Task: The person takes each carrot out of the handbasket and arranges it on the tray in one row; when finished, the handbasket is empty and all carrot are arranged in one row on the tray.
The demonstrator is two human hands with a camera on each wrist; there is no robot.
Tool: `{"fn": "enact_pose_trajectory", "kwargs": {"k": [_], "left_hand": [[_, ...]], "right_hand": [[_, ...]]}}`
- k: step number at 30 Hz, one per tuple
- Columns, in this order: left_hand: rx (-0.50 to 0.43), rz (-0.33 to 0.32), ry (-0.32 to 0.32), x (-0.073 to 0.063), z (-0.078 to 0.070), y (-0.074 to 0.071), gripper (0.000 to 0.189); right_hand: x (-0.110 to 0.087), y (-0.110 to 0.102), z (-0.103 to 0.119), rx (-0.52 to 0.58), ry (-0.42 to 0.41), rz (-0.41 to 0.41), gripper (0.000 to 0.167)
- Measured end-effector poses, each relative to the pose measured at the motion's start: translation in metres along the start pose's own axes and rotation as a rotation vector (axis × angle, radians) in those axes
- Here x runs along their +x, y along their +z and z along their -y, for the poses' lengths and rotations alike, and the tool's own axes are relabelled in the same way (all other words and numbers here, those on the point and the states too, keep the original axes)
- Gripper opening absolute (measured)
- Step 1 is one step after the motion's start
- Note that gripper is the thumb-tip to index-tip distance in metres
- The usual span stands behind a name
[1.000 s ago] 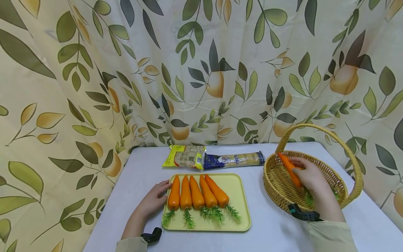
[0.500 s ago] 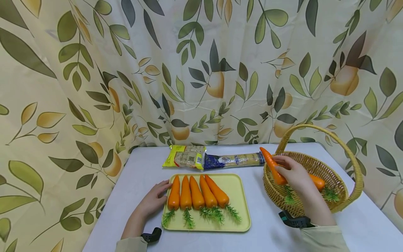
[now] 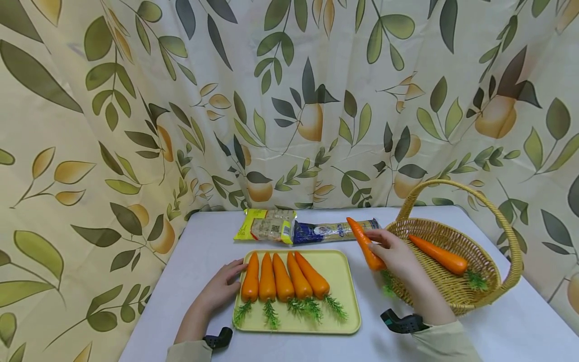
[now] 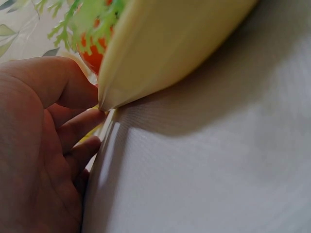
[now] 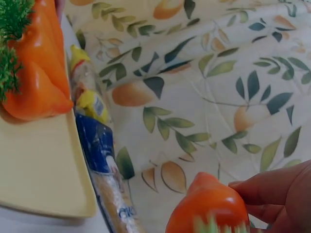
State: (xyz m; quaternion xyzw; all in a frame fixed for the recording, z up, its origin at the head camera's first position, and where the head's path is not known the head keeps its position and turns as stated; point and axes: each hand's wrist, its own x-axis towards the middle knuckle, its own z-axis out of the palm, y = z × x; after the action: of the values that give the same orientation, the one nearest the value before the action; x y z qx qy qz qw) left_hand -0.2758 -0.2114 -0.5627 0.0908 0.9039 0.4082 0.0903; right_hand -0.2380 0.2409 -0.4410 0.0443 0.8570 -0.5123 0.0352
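My right hand grips an orange carrot with green fronds, held tilted between the tray and the basket. In the right wrist view, fingertips touch the carrot's side. A yellow tray bears several carrots side by side, tips pointing away and fronds toward me. My left hand holds the tray's left rim; in the left wrist view, thumb and fingers meet the tray's edge. One carrot lies in the wicker basket at right.
Behind the tray lie a yellow-and-clear food bag and a long blue-and-clear packet. The basket's tall arched handle rises at right. A leaf-patterned curtain hangs behind the white table.
My right hand has lifted the carrot out of the basket and moved it left toward the tray. A second carrot in the basket has come into view. My left hand stays put.
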Motion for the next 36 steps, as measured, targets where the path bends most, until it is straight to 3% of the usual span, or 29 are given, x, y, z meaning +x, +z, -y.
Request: {"fn": "enact_pose_trajectory", "kwargs": {"k": [12, 22, 36], "left_hand": [[0.000, -0.002, 0.014, 0.001, -0.001, -0.001, 0.051], [-0.002, -0.003, 0.014, 0.001, 0.000, 0.000, 0.051], [0.007, -0.005, 0.006, 0.001, 0.000, 0.000, 0.051]], "right_hand": [[0.008, 0.040, -0.008, 0.062, -0.067, 0.062, 0.041], [0.016, 0.075, -0.016, 0.087, -0.056, 0.110, 0.036], [0.022, 0.101, -0.025, -0.040, -0.090, 0.136, 0.034]]}}
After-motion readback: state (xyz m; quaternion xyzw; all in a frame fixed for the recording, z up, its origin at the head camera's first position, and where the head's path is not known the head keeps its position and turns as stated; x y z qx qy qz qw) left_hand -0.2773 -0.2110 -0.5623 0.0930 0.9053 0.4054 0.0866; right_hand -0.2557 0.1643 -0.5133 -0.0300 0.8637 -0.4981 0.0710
